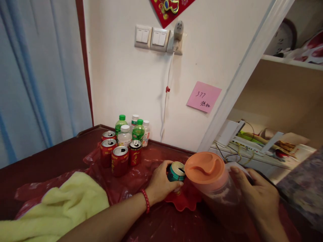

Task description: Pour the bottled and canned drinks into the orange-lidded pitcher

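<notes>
My left hand [161, 184], with a red bead bracelet on its wrist, is wrapped round a teal drink can [176, 174] whose top is opened. The can is upright above a red wavy-edged dish [185, 202]; whether it rests on the dish I cannot tell. My right hand [259, 198] grips the handle of a clear pitcher [222, 195] with an orange lid [205, 168]. The pitcher's lid side is close to the can's opening. Its lower part looks dark, and any liquid inside is hard to make out.
Several opened cans, among them a red can [120, 163], stand left of my hands before several bottles, one a green-capped bottle [138, 131]. A yellow towel [73, 198] lies at the left on red plastic sheeting [101, 181]. A white cord [165, 111] hangs down the wall.
</notes>
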`<act>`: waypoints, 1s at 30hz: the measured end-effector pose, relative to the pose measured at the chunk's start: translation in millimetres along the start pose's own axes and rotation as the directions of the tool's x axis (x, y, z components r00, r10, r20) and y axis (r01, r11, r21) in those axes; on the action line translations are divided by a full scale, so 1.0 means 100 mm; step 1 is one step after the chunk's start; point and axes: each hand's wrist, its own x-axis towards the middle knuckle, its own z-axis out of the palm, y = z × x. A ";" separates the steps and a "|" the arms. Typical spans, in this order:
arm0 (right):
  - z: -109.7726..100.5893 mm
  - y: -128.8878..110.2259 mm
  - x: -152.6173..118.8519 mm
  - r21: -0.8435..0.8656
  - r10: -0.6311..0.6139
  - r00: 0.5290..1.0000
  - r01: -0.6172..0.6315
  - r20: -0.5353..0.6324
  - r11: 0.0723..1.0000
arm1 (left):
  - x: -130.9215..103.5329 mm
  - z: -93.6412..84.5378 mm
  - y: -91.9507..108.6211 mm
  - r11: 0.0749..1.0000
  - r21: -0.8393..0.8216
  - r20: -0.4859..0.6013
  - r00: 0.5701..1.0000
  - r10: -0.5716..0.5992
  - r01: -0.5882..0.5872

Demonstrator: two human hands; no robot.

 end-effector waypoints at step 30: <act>0.03 0.09 0.01 0.023 -0.018 1.000 0.018 0.000 1.000 | 0.00 0.00 -0.01 1.000 0.022 0.021 1.000 0.009 -0.010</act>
